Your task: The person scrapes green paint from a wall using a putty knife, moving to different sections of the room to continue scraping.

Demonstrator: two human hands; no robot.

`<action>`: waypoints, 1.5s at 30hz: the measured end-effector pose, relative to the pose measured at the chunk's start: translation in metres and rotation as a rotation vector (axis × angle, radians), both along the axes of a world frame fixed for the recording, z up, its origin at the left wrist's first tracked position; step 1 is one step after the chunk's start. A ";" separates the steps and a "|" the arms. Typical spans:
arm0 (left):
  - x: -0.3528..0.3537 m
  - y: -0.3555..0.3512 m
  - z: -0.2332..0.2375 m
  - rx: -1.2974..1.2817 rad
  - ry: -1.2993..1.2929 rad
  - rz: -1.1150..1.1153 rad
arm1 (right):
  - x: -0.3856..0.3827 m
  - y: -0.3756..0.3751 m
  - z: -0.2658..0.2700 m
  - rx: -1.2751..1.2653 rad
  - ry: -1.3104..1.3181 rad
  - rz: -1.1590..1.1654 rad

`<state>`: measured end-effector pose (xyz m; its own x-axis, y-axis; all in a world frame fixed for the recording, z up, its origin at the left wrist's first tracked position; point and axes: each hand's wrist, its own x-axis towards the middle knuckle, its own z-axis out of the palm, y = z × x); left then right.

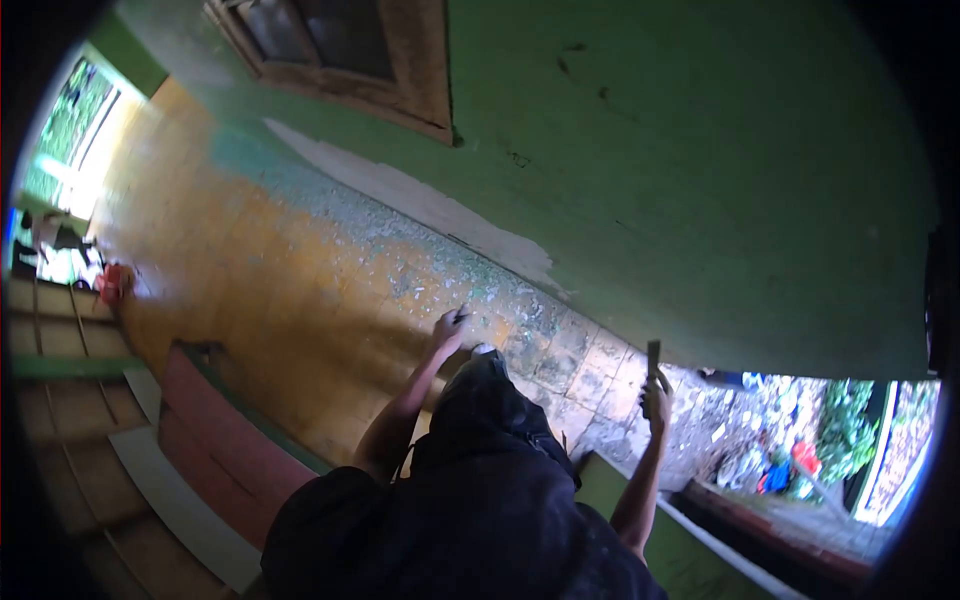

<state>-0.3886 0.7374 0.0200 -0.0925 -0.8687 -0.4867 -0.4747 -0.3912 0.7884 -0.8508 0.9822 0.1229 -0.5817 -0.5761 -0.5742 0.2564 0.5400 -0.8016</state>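
Observation:
My right hand (pixel 657 400) is closed around a scraper-like tool with a flat, narrow blade (pixel 653 354) pointing up, apart from the green wall (pixel 700 220). My left hand (pixel 449 330) is closed out over the tiled floor. A small dark thing (pixel 461 314) shows at its fingers, too small to name. Low on the wall runs a bare whitish patch (pixel 430 205) where the green paint is gone. Pale paint chips (pixel 400 255) lie scattered on the floor along the wall's foot.
A wooden-framed window (pixel 420 75) is set in the wall. Beside my left arm stands a reddish panel with a green edge (pixel 225 430). A red object (pixel 114 284) lies at far left. Rubble and plants (pixel 848 430) show beyond an opening at right.

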 end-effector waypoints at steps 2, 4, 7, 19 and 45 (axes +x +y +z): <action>-0.037 -0.003 0.024 0.177 0.299 0.013 | 0.033 -0.070 0.022 0.050 0.165 0.141; -0.076 -0.008 0.054 0.312 0.603 0.072 | 0.056 -0.124 0.011 -0.019 0.165 0.287; -0.122 -0.024 0.091 0.438 0.764 0.063 | 0.121 -0.197 0.042 -0.084 0.222 0.478; -0.182 -0.030 0.088 0.110 0.964 0.862 | 0.162 -0.277 0.036 -0.245 0.149 1.129; -0.191 -0.108 -0.188 0.053 0.787 0.715 | -0.037 -0.361 -0.146 0.517 0.169 1.536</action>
<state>-0.5795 0.6291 -0.1684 0.1260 -0.8250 -0.5510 0.5152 -0.4202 0.7470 -0.8882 0.6215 -0.0231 0.2529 -0.4181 -0.8725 -0.8141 0.3953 -0.4254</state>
